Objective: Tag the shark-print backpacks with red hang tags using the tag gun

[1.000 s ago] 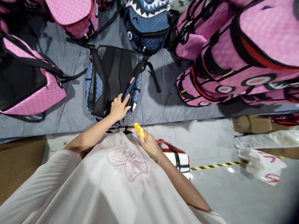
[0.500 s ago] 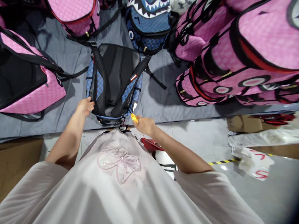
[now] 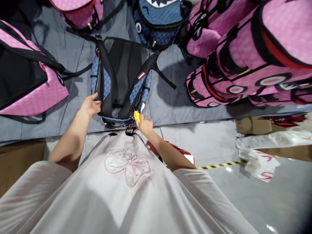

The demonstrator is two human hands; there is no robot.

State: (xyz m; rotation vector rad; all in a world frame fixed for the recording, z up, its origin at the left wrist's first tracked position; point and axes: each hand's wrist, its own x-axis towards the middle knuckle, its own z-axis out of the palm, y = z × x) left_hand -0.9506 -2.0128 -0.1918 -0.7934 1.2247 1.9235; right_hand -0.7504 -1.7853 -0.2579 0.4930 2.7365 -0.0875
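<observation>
Head view: a person in a pale top with a butterfly design (image 3: 129, 165) works at a surface spread with grey cloth (image 3: 168, 112), both hands at a blue-checked backpack (image 3: 123, 71). The backpack lies near the cloth's front edge, directly before the wearer, its black padded back panel facing up and its shoulder straps running down either side. A small red-and-white tag (image 3: 141, 75) marks the right-hand strap. The right hand (image 3: 145, 125) curls its fingers around a yellow-handled tool (image 3: 136, 116), held at the backpack's lower right corner; the tool's tip is too small to make out clearly. The left hand (image 3: 89, 105) is at the lower left side, thumb and fingers parted, fingertips at the fabric; whether they press on it cannot be told. Just beyond sits a blue backpack with white teeth (image 3: 158, 27). A pink bag (image 3: 39, 102) lies to the left, one strap reaching toward the blue-checked one, while pink bags (image 3: 255, 70) crowd the right. Below, black-and-yellow tape (image 3: 219, 165) crosses the floor (image 3: 209, 136).
</observation>
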